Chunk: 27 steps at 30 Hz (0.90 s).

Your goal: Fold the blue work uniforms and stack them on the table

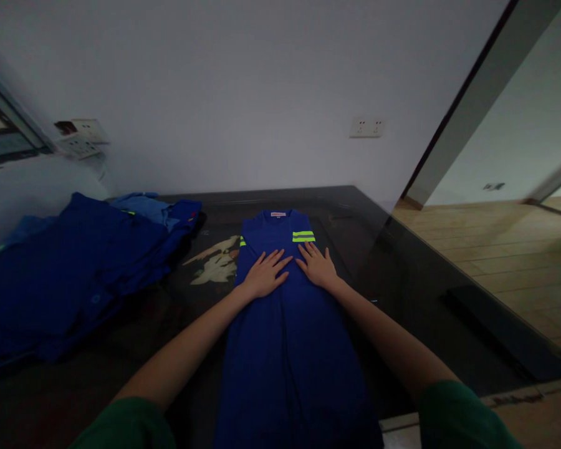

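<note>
A blue work garment (285,349) with yellow-green reflective stripes lies lengthwise before me, narrowed by folding, its collar label at the far end. My left hand (264,275) rests flat on its upper left part, fingers spread. On the right side, just below a reflective stripe, my right hand (316,264) also lies flat with the fingers apart. Both palms touch the cloth and neither hand grips anything. The garment's near end runs out of view at the bottom.
A heap of blue garments (75,268) covers the left of the dark glossy table (402,274). A flat dark object (500,333) lies near the right edge. The wall with a socket (366,127) stands behind; wooden floor (486,249) shows at right.
</note>
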Each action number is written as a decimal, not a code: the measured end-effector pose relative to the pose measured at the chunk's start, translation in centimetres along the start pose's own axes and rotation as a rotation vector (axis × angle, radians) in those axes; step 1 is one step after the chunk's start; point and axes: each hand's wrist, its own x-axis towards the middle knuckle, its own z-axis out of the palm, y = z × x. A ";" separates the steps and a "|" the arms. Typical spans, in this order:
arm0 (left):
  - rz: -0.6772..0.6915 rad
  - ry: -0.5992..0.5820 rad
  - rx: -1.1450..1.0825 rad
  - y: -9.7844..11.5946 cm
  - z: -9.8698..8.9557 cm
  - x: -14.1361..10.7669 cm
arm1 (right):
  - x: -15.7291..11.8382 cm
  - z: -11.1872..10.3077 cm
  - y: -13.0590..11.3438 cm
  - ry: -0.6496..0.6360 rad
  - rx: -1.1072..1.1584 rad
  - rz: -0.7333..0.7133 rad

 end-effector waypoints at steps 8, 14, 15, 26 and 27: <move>-0.049 -0.004 -0.041 0.4 -0.3 -0.2 | -0.9 -1.1 -0.6 0.108 0.006 -0.004; -0.078 0.095 -0.136 2.9 -2.4 -4.2 | -6.1 -3.6 -3.4 0.078 0.099 -0.141; -0.041 0.077 -0.145 3.7 -2.8 -5.5 | -7.3 -3.9 -4.0 0.039 0.113 -0.176; 0.121 -0.136 -0.069 7.8 -2.9 -14.5 | -13.3 -2.6 -4.8 -0.060 0.035 -0.308; 0.123 -0.135 -0.067 7.8 -2.9 -14.5 | -13.1 -2.5 -4.7 -0.049 0.041 -0.310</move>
